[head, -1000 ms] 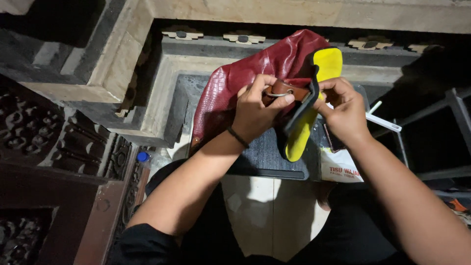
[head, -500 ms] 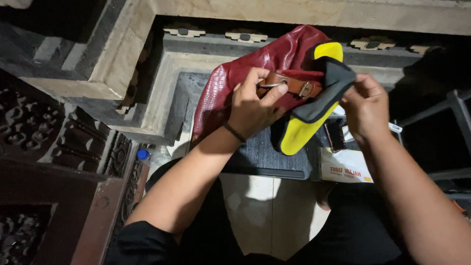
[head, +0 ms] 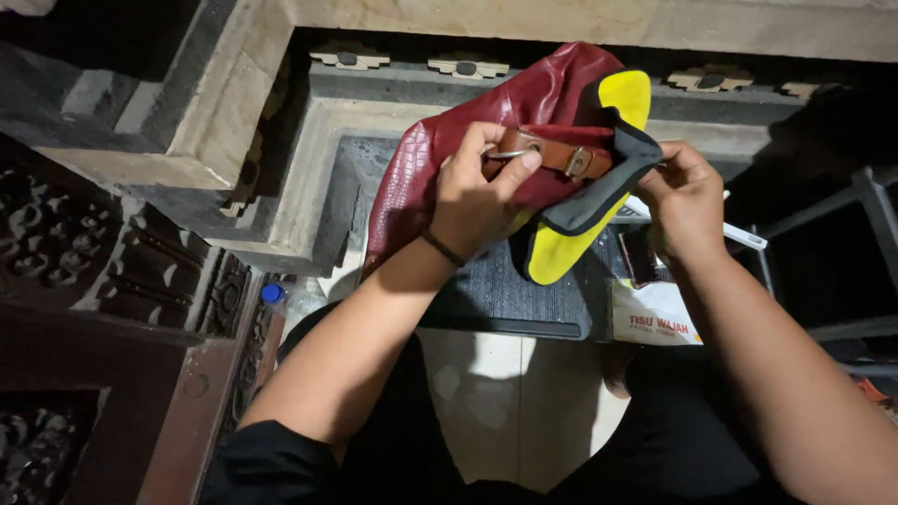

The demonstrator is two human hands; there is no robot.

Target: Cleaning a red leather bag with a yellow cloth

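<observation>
Hands [head: 477, 192] [head: 687, 201] grip red bag [head: 552, 93] — left pinches brown strap [head: 552, 154].

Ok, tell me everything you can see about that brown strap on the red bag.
The brown strap looks like tan leather, short and flat, lying across the dark red bag. A metal ring sits at its left end and a small metal buckle near its right. The left hand pinches the ring end; the right end disappears under black-edged yellow material.

Left hand [head: 477, 192]: raised, fingers curled shut, thumb pinching forward. Right hand [head: 687, 201]: raised alongside, fingers bent closed. Both forearms bare, extended forward.
</observation>
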